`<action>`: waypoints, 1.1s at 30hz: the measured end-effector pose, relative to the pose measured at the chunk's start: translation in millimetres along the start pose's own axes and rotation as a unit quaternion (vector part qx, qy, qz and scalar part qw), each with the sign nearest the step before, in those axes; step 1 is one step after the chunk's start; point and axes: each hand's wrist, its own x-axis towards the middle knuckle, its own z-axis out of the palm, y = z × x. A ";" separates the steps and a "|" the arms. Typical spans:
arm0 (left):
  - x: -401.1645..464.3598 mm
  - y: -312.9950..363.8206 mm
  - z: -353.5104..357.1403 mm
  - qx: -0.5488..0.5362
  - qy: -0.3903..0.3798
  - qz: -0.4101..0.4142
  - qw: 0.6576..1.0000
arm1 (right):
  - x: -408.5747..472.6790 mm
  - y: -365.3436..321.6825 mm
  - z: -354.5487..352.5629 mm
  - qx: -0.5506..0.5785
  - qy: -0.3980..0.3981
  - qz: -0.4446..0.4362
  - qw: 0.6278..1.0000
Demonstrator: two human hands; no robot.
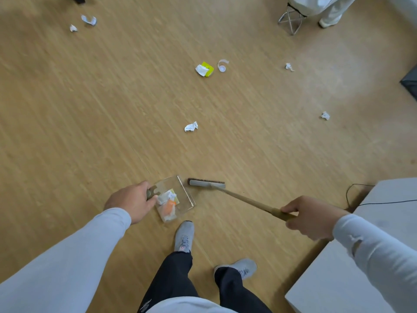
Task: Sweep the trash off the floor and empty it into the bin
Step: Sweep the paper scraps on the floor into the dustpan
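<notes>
Head view: left hand (130, 201) fingers curled round clear dustpan (178, 197) handle, right hand (312, 216) clamped on broom (246, 199) stick; tilting the loaded pan risks spilling scraps before crumpled paper (191, 126) ahead is swept in.

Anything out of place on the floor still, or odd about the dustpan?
Yes. Trash is still scattered: a crumpled paper ahead of the broom, a yellow-green carton beside a tape curl, and more scraps farther off. The clear dustpan, held by the left hand, looks fine and already holds some litter.
</notes>
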 end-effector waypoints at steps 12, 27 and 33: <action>3.9 11.6 -46.2 -0.071 0.033 -0.029 0.996 | 6.2 -2.5 -22.3 0.161 0.040 0.004 0.986; 116.4 89.6 -103.4 -0.113 0.089 -0.117 0.983 | 103.8 -8.1 -130.3 0.355 0.056 -0.020 0.933; 169.1 96.5 -104.3 -0.121 0.083 -0.143 0.979 | 151.0 -60.5 -171.0 0.322 0.048 -0.021 0.945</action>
